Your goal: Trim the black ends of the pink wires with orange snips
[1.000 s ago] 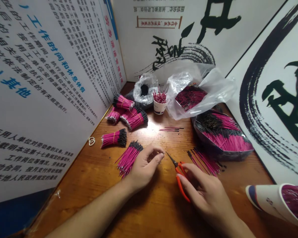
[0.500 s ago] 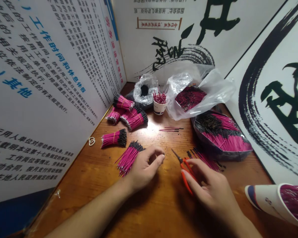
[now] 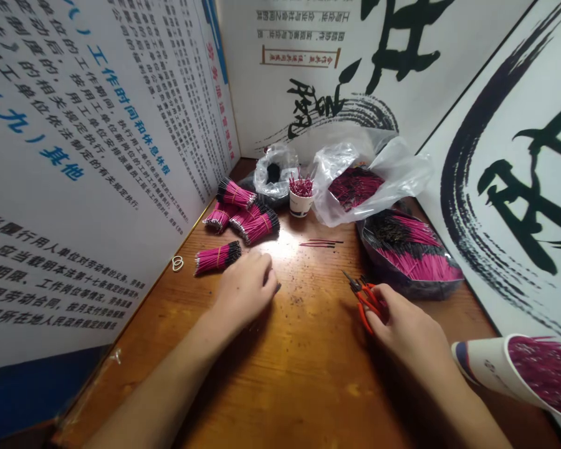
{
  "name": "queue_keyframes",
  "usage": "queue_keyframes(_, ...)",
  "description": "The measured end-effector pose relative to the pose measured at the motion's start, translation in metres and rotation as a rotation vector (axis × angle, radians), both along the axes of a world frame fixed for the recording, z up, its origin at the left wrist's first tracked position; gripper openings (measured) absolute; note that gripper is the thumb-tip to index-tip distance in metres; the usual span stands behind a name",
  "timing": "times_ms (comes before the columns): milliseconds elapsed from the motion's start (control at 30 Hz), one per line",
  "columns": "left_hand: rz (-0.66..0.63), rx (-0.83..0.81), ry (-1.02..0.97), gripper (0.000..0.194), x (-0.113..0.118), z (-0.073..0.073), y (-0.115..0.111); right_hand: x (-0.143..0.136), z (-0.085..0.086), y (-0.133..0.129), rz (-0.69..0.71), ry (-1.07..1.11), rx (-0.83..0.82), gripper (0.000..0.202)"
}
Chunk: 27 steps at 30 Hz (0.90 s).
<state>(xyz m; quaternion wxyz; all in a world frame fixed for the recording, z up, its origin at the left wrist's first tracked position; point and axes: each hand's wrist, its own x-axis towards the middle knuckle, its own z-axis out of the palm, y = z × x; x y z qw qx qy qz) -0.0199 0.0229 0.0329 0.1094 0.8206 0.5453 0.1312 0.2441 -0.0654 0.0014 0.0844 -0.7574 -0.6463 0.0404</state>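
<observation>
My right hand (image 3: 397, 318) grips red-handled scissors (image 3: 367, 305), whose dark blades point up and to the left above the wooden table. My left hand (image 3: 245, 287) is closed, its fingers curled downward. A small dark tip shows beside its fingertips; what they hold is hidden. Just beyond the left hand lies a banded bundle of pink wires with black ends (image 3: 217, 257). A few loose pink wires (image 3: 320, 244) lie farther back, between the two hands.
More banded wire bundles (image 3: 256, 223) are stacked at the back left. A paper cup of wires (image 3: 300, 204) stands behind. Wires fill a clear plastic bag (image 3: 330, 209) and a dark bag (image 3: 416, 284) on the right. Another cup (image 3: 486, 358) lies tilted at lower right. White bands (image 3: 177, 263) lie left.
My left hand has moved left and now covers where a loose pile of pink wires lay. The right hand with the scissors has shifted slightly right and away from me. The view has turned slightly.
</observation>
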Motion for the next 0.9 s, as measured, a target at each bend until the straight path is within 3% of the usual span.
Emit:
queue_keyframes(167, 0.071, -0.012, 0.184, 0.014, -0.016, 0.003, 0.006, -0.002, 0.001, 0.002, -0.017, -0.040, -0.054, 0.012)
queue_keyframes(400, 0.104, -0.027, 0.152, 0.014, -0.017, 0.002, 0.005, -0.008, 0.004, 0.005, -0.028, -0.069, -0.107, 0.010)
queue_keyframes(500, 0.067, 0.023, 0.025, 0.013, -0.010, 0.003, 0.002, -0.008, 0.006, 0.005, -0.058, -0.050, -0.070, 0.011)
queue_keyframes(633, -0.105, 0.008, -0.216, 0.013, 0.005, 0.000, -0.010, -0.006, 0.005, 0.005, -0.083, 0.038, 0.020, 0.013)
queue_keyframes(767, -0.258, -0.159, -0.455, 0.012, 0.021, -0.009, -0.027, -0.011, 0.001, 0.003, -0.050, 0.276, 0.165, 0.015)
queue_keyframes(900, -0.290, -0.370, -0.777, 0.010, 0.038, -0.023, -0.037, -0.027, -0.001, 0.000, 0.098, 0.677, 0.239, 0.014)
